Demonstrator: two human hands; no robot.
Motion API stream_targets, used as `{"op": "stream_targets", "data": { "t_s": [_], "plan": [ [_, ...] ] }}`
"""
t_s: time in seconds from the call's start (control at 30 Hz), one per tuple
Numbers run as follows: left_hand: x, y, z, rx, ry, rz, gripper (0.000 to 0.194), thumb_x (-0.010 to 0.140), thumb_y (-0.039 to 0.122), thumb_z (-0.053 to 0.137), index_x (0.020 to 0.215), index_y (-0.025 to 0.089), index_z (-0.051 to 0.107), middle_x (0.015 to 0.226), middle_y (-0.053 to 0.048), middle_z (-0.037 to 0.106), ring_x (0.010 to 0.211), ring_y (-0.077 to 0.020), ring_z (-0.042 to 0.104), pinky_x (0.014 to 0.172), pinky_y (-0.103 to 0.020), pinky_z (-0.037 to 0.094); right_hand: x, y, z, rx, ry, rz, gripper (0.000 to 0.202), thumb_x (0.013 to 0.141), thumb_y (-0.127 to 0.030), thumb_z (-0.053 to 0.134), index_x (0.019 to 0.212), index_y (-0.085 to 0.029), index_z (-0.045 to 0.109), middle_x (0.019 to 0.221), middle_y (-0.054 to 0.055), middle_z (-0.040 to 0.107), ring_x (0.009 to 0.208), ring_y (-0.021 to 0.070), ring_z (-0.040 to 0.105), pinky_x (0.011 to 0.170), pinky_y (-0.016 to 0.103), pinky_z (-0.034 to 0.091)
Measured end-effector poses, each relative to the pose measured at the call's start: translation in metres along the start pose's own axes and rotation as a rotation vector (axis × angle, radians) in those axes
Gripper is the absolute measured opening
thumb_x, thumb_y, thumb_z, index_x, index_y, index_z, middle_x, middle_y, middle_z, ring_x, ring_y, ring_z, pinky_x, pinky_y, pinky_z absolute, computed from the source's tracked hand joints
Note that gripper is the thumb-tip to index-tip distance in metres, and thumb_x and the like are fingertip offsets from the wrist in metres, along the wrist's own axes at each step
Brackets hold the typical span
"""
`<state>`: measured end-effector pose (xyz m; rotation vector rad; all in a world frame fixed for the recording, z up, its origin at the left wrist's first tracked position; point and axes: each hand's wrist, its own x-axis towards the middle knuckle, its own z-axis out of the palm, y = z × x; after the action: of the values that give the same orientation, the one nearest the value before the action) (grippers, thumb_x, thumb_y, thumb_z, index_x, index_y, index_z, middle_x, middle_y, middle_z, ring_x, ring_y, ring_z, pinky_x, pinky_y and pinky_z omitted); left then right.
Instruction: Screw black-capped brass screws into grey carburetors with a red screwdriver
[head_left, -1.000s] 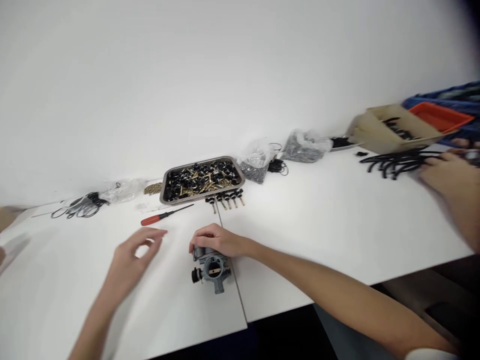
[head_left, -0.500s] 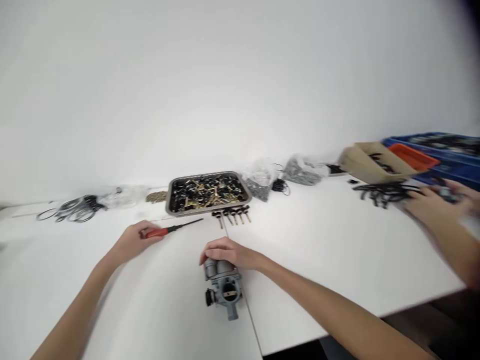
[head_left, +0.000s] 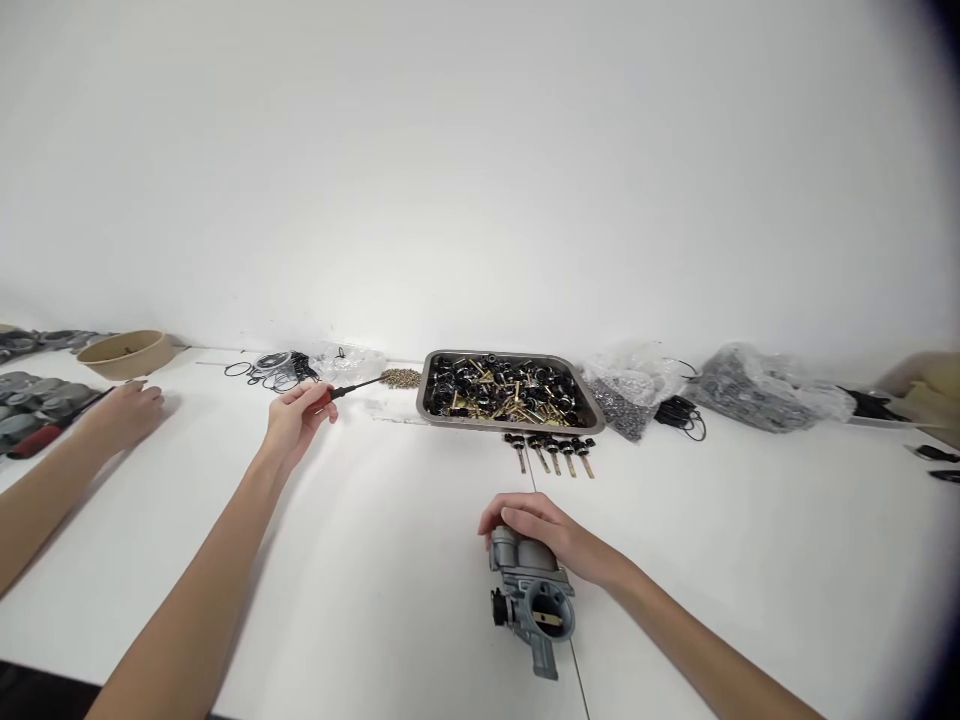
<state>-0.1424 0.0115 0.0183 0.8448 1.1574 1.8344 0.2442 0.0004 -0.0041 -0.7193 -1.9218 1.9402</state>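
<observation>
My left hand (head_left: 301, 418) is closed round the red handle of a screwdriver (head_left: 346, 391). Its dark shaft points right, and the tip reaches a small pile of brass screws (head_left: 400, 378). Under my right hand (head_left: 531, 522) is a grey metal carburetor (head_left: 534, 600) on the white table, its round bore facing me and a black knob on its left side. The fingers of that hand wrap over its top end. Beyond the carburetor, several black-headed brass parts (head_left: 553, 456) lie in a row in front of the metal tray (head_left: 592, 405).
The tray holds a heap of black and brass parts. Plastic bags of small parts (head_left: 772, 390) and black rings (head_left: 679, 412) lie along the wall to the right. At the left are a co-worker's hand (head_left: 127, 415), a red-handled tool (head_left: 36, 440), grey castings (head_left: 45, 395) and a tan bowl (head_left: 127, 352).
The view has swung left, bringing the co-worker at the left into sight. My left hand has carried the screwdriver's tip to the brass screws. My right hand stays on the carburetor.
</observation>
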Motion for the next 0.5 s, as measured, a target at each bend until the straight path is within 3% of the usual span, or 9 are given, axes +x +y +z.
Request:
{"op": "stream_targets", "data": {
  "t_s": [0.17, 0.3, 0.5],
  "plan": [
    [0.005, -0.017, -0.004, -0.093, 0.066, -0.060, 0.014, 0.063, 0.012, 0.075, 0.074, 0.008, 0.068, 0.069, -0.005, 0.058, 0.050, -0.0093, 0.050, 0.049, -0.026, 0.047, -0.001, 0.000, -0.001, -0.025, -0.008, 0.017, 0.044, 0.094, -0.054, 0.052, 0.101, -0.013, 0.068, 0.098, 0.009, 0.064, 0.084, 0.0150, 0.061, 0.072, 0.023, 0.049],
    [0.006, -0.025, -0.002, -0.138, 0.137, -0.087, 0.009, 0.071, 0.016, 0.069, 0.069, 0.009, 0.065, 0.070, -0.005, 0.061, 0.047, -0.0073, 0.047, 0.050, -0.026, 0.051, -0.001, -0.002, -0.001, -0.042, -0.026, 0.011, 0.044, 0.094, -0.055, 0.053, 0.101, -0.013, 0.068, 0.097, 0.008, 0.064, 0.085, 0.0144, 0.061, 0.072, 0.021, 0.047],
    [0.009, -0.030, -0.003, -0.070, 0.226, -0.035, 0.025, 0.082, 0.029, 0.069, 0.075, 0.005, 0.065, 0.089, -0.016, 0.070, 0.060, -0.0161, 0.067, 0.063, -0.029, 0.062, -0.001, -0.002, -0.002, -0.073, -0.033, -0.001, 0.044, 0.095, -0.054, 0.052, 0.102, -0.014, 0.069, 0.097, 0.007, 0.064, 0.083, 0.0125, 0.059, 0.072, 0.020, 0.045]
  ]
}}
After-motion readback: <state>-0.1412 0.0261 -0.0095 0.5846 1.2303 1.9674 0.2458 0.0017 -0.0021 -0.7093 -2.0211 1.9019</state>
